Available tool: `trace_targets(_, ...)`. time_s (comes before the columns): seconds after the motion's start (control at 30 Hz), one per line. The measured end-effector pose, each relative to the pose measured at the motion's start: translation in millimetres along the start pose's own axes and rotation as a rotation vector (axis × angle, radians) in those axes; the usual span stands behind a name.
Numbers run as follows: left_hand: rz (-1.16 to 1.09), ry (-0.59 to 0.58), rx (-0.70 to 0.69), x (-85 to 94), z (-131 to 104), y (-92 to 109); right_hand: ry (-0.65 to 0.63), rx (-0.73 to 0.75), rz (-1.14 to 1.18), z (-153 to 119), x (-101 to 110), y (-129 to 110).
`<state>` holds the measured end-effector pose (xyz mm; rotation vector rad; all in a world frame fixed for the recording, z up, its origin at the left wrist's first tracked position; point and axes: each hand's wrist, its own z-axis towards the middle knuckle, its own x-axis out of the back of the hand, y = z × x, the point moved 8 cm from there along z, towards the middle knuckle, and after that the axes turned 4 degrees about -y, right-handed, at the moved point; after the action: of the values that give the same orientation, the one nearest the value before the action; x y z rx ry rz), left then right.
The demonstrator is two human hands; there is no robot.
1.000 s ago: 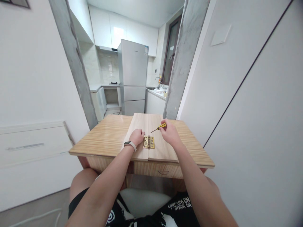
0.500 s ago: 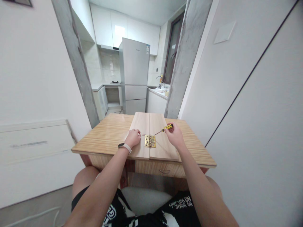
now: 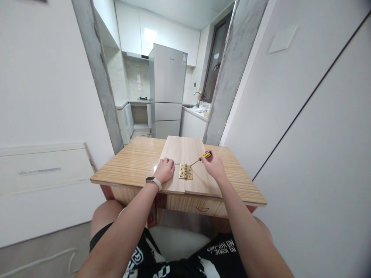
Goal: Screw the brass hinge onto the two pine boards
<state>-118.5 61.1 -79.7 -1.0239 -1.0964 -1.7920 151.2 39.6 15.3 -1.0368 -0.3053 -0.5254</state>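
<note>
A brass-coloured butt hinge [image 3: 186, 172] lies opened flat across the seam between two pale wooden boards, the left board [image 3: 175, 148] and the right board [image 3: 197, 148]. My right hand [image 3: 214, 164] grips a screwdriver [image 3: 206, 155] by its yellow and black handle. The thin shaft slants down left, its tip at the upper part of the hinge's right leaf. On the left board rests my left hand [image 3: 165, 170], fingers bent forward over the wood. A small screw [image 3: 177, 164] lies between those fingertips and the hinge. Several small heads or holes show in the leaves.
Both boards lie on a wood-grain table [image 3: 136, 158] with a drawer handle [image 3: 202, 209] at its front. Walls stand close on both sides. Behind the table are a silver refrigerator [image 3: 168, 81] and a kitchen counter with a sink [image 3: 189, 106].
The whole view has shifted slightly. Both hands keep nearly the same places; the screwdriver tip stays by the upper right of the hinge.
</note>
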Motion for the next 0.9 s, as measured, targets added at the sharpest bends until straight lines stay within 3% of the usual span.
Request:
trace_targets(0.17, 0.032, 0.016, -0.005, 0.4, -1.6, 1.7, 0.051, -0.003, -0.09, 1.4, 0.4, -6.2)
trace_targets(0.3, 0.043, 0.023, -0.002, 0.7, -2.5, 2.8, 0.033, 0.063, -0.125, 8.9, -10.9, -16.2)
trace_targets(0.43, 0.049, 0.022, 0.003, 1.0, -3.5, 3.8, 0.01, 0.066, 0.119, 22.7, -34.6, -19.9)
trace_targets(0.6, 0.057, 0.03, -0.004, 1.0, -4.4, 4.3, 0.063, -0.119, 0.615, 41.6, -68.5, -13.0)
trace_targets(0.77, 0.057, 0.032, -0.006, 1.4, -4.6, 5.6, 0.231, -0.254, 0.663, 51.7, -76.5, -9.9)
trace_targets(0.9, 0.055, 0.017, 0.014, 2.3, -5.3, 6.2, 0.264, -0.226, 0.589, 53.6, -73.3, -12.6)
